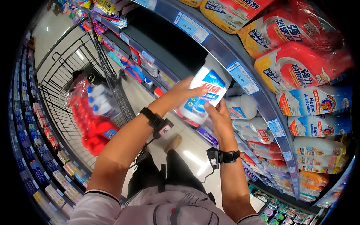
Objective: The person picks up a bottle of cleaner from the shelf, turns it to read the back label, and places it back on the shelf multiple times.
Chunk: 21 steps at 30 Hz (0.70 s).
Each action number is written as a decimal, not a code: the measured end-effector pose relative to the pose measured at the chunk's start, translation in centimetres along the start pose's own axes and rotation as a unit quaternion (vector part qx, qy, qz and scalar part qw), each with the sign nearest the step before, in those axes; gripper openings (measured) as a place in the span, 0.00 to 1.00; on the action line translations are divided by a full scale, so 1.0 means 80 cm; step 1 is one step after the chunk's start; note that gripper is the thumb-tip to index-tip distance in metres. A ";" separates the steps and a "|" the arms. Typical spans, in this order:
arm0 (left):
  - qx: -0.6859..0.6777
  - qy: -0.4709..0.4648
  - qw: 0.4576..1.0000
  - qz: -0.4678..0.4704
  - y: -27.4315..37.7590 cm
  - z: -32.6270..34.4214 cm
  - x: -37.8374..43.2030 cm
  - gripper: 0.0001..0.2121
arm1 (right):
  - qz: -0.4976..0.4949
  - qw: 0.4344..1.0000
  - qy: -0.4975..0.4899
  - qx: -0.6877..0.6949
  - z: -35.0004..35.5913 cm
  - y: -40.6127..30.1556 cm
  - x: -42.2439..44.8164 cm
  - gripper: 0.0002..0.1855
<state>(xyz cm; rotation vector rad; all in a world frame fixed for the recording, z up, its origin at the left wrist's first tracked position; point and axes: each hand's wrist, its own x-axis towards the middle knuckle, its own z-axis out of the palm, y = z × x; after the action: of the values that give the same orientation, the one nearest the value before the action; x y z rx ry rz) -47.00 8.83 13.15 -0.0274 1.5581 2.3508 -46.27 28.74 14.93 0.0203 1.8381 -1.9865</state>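
Note:
A white plastic cleaner bottle [201,111] with a blue and red label is held between both my hands in front of the shelf. My left hand [187,91] wraps its left side, with the thumb lying across the label. On the lower right side, my right hand [220,118] grips it, thumb pressed on the front. The bottle tilts to the right at its top end, close under the shelf's price-tag rail [206,35]. Similar white bottles [240,108] lie on the shelf just right of my right hand.
To the left stands a wire shopping cart [57,81] holding white bottles with blue caps [98,102] and a red plastic-wrapped item [87,121]. Red and yellow cleaner packs [292,67] and blue-white bottles [315,101] fill the upper right shelf. Another stocked shelf [42,157] runs along the far left.

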 end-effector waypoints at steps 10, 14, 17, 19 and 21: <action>0.070 0.017 0.994 0.079 0.008 -0.009 0.107 0.30 | -0.077 0.994 0.040 -0.071 -0.023 0.022 0.041 0.36; 0.153 0.052 0.972 0.169 -0.010 -0.011 0.141 0.33 | -0.049 0.989 0.070 -0.121 -0.026 0.044 0.043 0.36; 0.155 0.016 0.984 0.091 -0.017 -0.013 0.158 0.35 | -0.021 0.987 0.080 -0.136 -0.027 0.050 0.045 0.37; 0.164 0.033 0.981 0.094 -0.032 -0.013 0.171 0.37 | -0.012 0.987 0.080 -0.141 -0.028 0.057 0.047 0.38; 0.154 0.019 0.982 0.111 -0.045 -0.016 0.180 0.37 | -0.021 0.984 0.075 -0.160 -0.032 0.072 0.052 0.39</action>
<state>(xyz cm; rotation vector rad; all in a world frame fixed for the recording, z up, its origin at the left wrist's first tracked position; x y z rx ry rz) -59.89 12.59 6.71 0.1812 2.0197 2.2494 -48.93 29.81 7.91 0.0366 2.2530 -1.7340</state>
